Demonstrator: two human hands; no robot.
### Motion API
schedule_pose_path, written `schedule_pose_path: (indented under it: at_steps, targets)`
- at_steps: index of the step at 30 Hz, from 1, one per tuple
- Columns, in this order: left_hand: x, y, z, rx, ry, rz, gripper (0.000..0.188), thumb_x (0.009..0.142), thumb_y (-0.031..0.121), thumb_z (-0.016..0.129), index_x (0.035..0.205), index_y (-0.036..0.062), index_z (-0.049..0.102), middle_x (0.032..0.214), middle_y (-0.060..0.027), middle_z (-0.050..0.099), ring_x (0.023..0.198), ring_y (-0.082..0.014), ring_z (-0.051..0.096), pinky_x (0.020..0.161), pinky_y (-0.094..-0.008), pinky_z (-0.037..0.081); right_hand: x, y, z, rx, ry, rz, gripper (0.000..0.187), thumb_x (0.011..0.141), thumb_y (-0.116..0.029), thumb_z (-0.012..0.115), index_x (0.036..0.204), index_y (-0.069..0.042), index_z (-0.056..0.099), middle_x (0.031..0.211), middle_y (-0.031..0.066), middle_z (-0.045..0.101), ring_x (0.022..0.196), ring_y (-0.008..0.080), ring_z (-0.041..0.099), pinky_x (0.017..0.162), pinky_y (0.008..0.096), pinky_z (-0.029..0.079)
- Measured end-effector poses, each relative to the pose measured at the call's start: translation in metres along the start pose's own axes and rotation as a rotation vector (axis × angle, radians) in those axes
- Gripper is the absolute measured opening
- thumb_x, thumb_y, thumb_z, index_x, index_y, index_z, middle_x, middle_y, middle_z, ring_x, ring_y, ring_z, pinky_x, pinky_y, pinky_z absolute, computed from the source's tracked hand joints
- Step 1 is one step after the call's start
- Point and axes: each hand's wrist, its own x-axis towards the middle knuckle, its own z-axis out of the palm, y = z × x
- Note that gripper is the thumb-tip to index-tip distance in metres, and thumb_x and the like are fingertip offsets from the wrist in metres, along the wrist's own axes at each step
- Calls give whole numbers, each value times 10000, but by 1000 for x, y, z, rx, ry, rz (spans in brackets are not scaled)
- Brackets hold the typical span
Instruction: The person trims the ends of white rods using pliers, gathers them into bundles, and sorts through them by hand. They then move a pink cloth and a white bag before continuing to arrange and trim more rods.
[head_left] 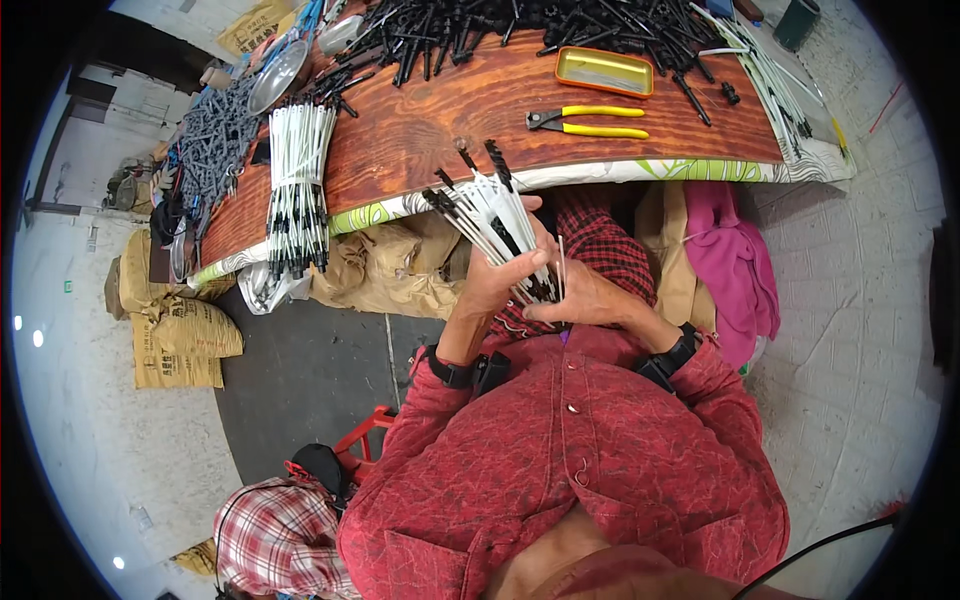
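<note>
My left hand [490, 282] is wrapped round a loose bundle of thin white rods with black tips [508, 213], in front of my lap. The bundle leans away from me, and its black tips stick out unevenly at the top. My right hand [592, 298] closes round the lower end of the same bundle, with one thin rod standing up beside its thumb. Some of its fingers are hidden. On the table's left lies a tied bundle of similar white rods [298, 185], hanging over the front edge.
The brown wooden table [420, 130] has a white and green edge cover. Yellow-handled pliers [590, 120], a yellow tin [603, 72], a heap of black parts [430, 30], grey parts [212, 140] and more white rods [765, 70] lie on it. Sacks [185, 335] stand at left.
</note>
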Motion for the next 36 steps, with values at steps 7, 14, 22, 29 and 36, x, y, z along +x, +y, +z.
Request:
schedule_pose_path:
  at_steps: [7,14,22,29,36]
  targets:
    - [-3,56,13,725,-123,106,567,748,152,744,1250,21,517,905,-50,615,845,-199,614,805,-337,487,-3,15,-19,-134,-57,-100,762,779,-262,754,1376,12,367,1241,133,520,1152,220,504,983,344,414]
    - [18,132,28,1381,-409,742,421,703,150,693,1119,101,656,941,-71,617,879,-278,605,837,-382,476,-4,94,2,-127,31,-197,411,900,-143,612,1274,-17,495,1131,67,589,1051,183,542,945,314,425]
    - [52,119,-22,1636,-319,751,462,704,79,644,1153,190,657,1051,-26,624,1009,-260,574,966,-440,438,-1,96,-23,90,-137,388,416,903,-184,648,1265,-2,554,1176,99,628,1046,150,588,928,322,465]
    - [58,126,-78,1891,-246,553,661,651,-28,629,1271,192,565,1351,-51,496,1197,-316,466,1058,-475,366,-3,98,-21,276,-63,442,344,912,-112,599,1214,48,561,1017,88,648,905,151,607,858,291,487]
    - [30,126,-110,1881,123,448,783,651,-71,658,1376,127,441,1455,-154,368,1329,-370,351,1100,-475,309,-2,121,-22,270,-69,423,336,914,-116,596,1195,65,566,968,83,651,859,140,610,822,276,496]
